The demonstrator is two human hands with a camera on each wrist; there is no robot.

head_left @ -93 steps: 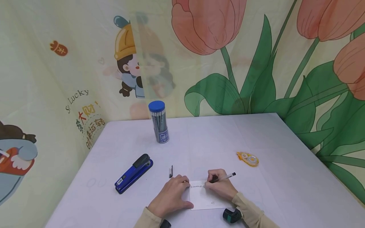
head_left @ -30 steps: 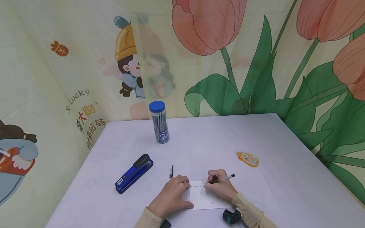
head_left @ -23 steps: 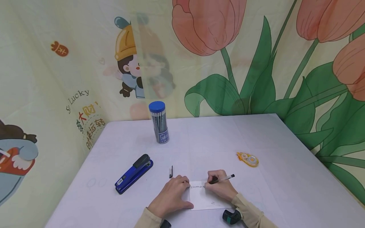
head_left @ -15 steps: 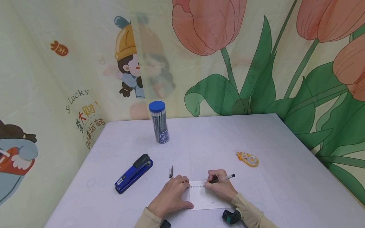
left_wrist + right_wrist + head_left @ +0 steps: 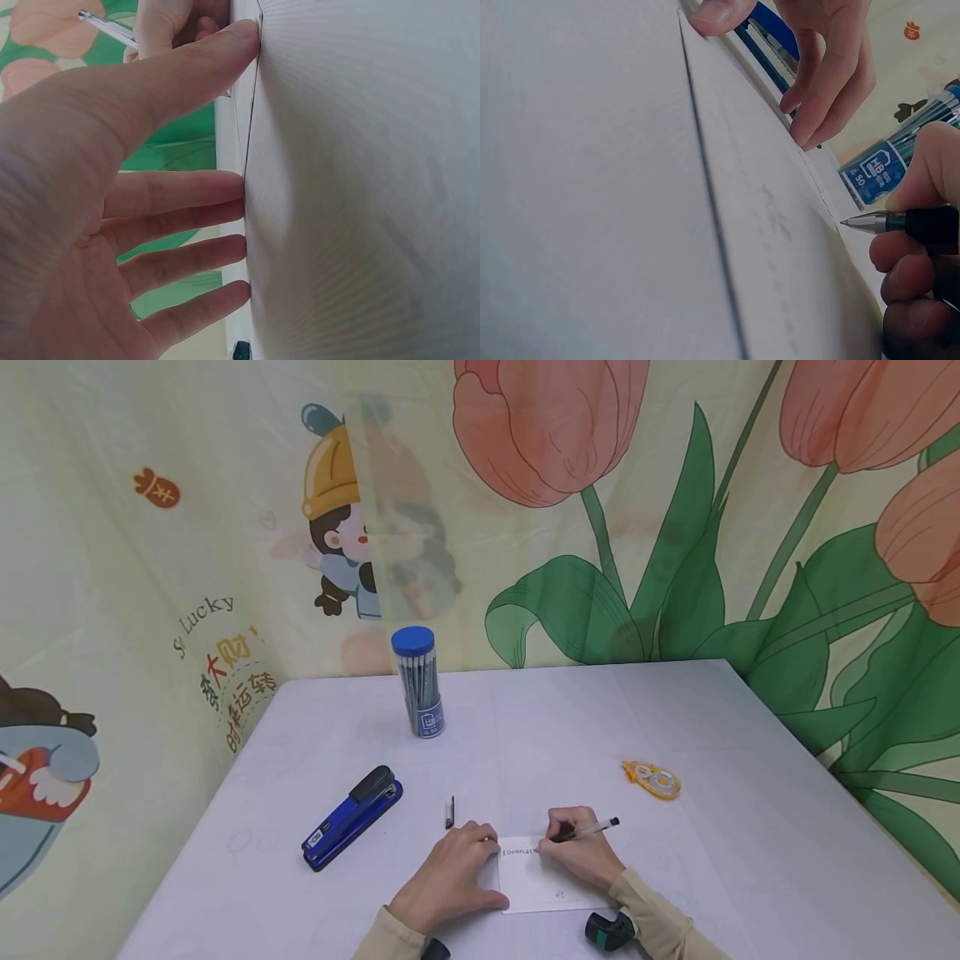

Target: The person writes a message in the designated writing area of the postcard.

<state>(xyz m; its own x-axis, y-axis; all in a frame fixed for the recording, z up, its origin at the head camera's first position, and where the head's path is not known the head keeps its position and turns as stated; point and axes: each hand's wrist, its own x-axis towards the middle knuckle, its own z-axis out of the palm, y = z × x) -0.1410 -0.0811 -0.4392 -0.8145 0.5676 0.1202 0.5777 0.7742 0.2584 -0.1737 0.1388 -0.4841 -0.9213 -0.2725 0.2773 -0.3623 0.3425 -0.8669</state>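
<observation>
A white sheet of paper (image 5: 532,889) lies at the near side of the table, bearing a short row of dark handwriting by its far edge and a small mark lower down. My right hand (image 5: 583,853) pinches a pen (image 5: 602,826) with a clear barrel and black end. In the right wrist view its metal tip (image 5: 855,222) points at the paper's surface; whether it touches is hard to tell. My left hand (image 5: 453,877) rests at the paper's left edge, thumb on the corner. The left wrist view shows its fingers (image 5: 184,259) fairly straight and spread.
Just beyond my left hand lies a pen cap (image 5: 449,812). A blue stapler (image 5: 351,820) sits farther left. At the back stands a blue-lidded tub of pencils (image 5: 420,685). A yellow correction tape (image 5: 652,779) lies right of the paper, on the white-covered table (image 5: 540,727).
Both hands stay in nearly the same place on the paper. The pen's back end shifts very slightly between frames. The stapler, tub, cap and correction tape have not moved.
</observation>
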